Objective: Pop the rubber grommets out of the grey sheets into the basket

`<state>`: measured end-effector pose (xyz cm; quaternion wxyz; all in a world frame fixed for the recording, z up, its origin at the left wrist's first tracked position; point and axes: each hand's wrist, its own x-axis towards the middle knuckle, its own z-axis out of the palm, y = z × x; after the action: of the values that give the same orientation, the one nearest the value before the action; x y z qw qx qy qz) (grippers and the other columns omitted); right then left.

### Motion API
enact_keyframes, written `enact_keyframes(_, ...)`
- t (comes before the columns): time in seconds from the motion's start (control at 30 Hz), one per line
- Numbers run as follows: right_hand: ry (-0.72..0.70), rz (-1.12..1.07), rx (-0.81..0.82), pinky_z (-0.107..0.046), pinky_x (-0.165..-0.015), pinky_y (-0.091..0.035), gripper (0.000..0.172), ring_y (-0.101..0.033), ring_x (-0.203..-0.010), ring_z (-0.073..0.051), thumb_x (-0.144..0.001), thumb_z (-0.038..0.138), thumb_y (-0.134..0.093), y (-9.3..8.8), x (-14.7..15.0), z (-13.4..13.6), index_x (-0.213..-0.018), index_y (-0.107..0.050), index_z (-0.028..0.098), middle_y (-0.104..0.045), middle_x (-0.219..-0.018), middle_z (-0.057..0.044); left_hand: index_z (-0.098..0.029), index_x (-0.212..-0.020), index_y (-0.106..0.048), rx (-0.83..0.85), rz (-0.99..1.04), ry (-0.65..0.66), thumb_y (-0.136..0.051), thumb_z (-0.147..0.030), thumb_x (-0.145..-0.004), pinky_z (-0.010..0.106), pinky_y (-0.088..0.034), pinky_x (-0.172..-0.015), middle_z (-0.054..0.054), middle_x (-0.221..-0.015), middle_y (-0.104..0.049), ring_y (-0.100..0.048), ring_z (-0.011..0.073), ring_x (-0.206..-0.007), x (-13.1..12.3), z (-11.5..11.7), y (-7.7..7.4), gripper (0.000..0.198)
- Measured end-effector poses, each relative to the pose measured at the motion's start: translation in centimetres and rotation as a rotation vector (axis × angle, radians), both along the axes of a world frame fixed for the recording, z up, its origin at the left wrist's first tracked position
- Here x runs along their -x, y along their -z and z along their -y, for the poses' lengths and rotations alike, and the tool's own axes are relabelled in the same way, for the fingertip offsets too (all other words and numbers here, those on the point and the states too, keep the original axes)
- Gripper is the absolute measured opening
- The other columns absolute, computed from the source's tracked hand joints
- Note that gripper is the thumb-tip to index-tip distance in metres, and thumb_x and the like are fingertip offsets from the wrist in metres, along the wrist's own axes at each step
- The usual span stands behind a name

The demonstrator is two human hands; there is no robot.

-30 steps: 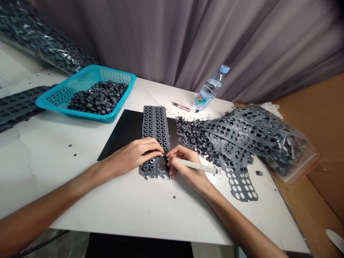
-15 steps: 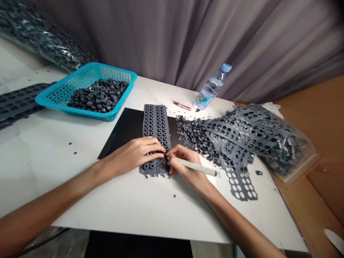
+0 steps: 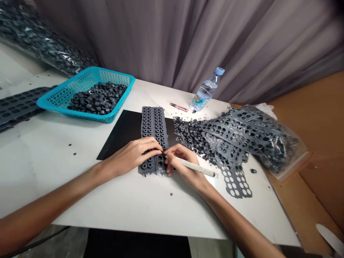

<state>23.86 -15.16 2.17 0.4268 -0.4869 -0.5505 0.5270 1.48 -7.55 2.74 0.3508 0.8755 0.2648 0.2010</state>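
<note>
A grey rubber strip [image 3: 154, 123] studded with small rings lies lengthwise on a black mat [image 3: 126, 132] in the middle of the white table [image 3: 80, 179]. My left hand [image 3: 134, 154] rests flat on the strip's near end, fingers together and pressing it down. My right hand [image 3: 182, 163] grips a slim white-handled tool [image 3: 195, 166] like a pen, its tip against the strip beside my left fingertips. Near my hands some holes in the strip are empty.
A turquoise basket [image 3: 57, 98] of loose grey rings stands at the back left. Empty punched strips [image 3: 233, 139] and loose rings pile on the right over a clear bag [image 3: 285, 152]. A water bottle [image 3: 205, 90] and pink snips [image 3: 178, 106] lie behind. More strips [image 3: 16, 105] sit at far left.
Both hands stay on the strip's near end with only slight shifts. The view has drifted a little, so everything sits slightly further left.
</note>
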Motion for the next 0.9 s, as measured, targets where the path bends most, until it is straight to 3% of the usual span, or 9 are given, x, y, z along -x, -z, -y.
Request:
enact_keyframes(0.2,-0.009,0.005,0.009,-0.028,-0.061,-0.055,0.022,-0.067,-0.061,-0.015,-0.099,0.041,-0.068,-0.4,-1.0,-0.2,-0.098,-0.070,0.019,-0.069,-0.072,0.000,-0.025,-0.123,-0.070,0.039,-0.010,0.025,-0.051,-0.033,-0.111,0.030,-0.047,-0.105,0.003,-0.122,-0.070,-0.065,0.0192,-0.117,0.6,-0.5,-0.1,0.024)
enact_keyframes(0.4,-0.070,0.310,-0.192,-0.032,-0.079,-0.055,0.015,-0.069,-0.090,-0.020,-0.098,0.035,-0.071,-0.8,-2.3,-0.5,-0.099,-0.081,0.023,-0.072,-0.099,-0.006,-0.023,-0.118,-0.072,0.000,-0.020,0.024,-0.051,-0.030,-0.110,0.030,-0.047,-0.104,0.003,-0.121,-0.071,-0.067,0.0192,-0.115,0.4,-0.4,-0.4,0.023)
enact_keyframes(0.57,-0.101,0.380,-0.238,-0.034,-0.091,-0.052,0.020,-0.067,-0.101,-0.021,-0.100,0.035,-0.069,-1.5,-2.1,-0.6,-0.091,-0.083,0.025,-0.071,-0.108,-0.007,-0.023,-0.118,-0.073,0.002,-0.027,0.019,-0.053,-0.028,-0.110,0.030,-0.048,-0.105,0.002,-0.122,-0.071,-0.067,0.0188,-0.115,0.4,-0.4,-0.4,0.023)
enact_keyframes(0.73,0.001,0.264,-0.062,-0.030,-0.074,-0.054,0.025,-0.067,-0.084,-0.019,-0.098,0.036,-0.070,-1.1,-1.8,-0.5,-0.117,-0.075,0.022,-0.072,-0.096,-0.005,-0.022,-0.120,-0.073,-0.024,-0.009,0.018,-0.053,-0.027,-0.109,0.032,-0.049,-0.104,0.004,-0.120,-0.071,-0.068,0.0192,-0.114,0.3,-0.3,-0.4,0.023)
enact_keyframes(0.9,0.025,0.216,0.024,-0.026,-0.063,-0.053,0.019,-0.066,-0.070,-0.016,-0.097,0.036,-0.068,-0.6,-1.5,-0.4,-0.096,-0.073,0.017,-0.070,-0.079,-0.003,-0.021,-0.117,-0.073,-0.052,-0.008,0.038,-0.050,-0.026,-0.110,0.031,-0.050,-0.103,0.004,-0.119,-0.071,-0.068,0.0188,-0.113,0.2,-0.2,-0.6,0.024)
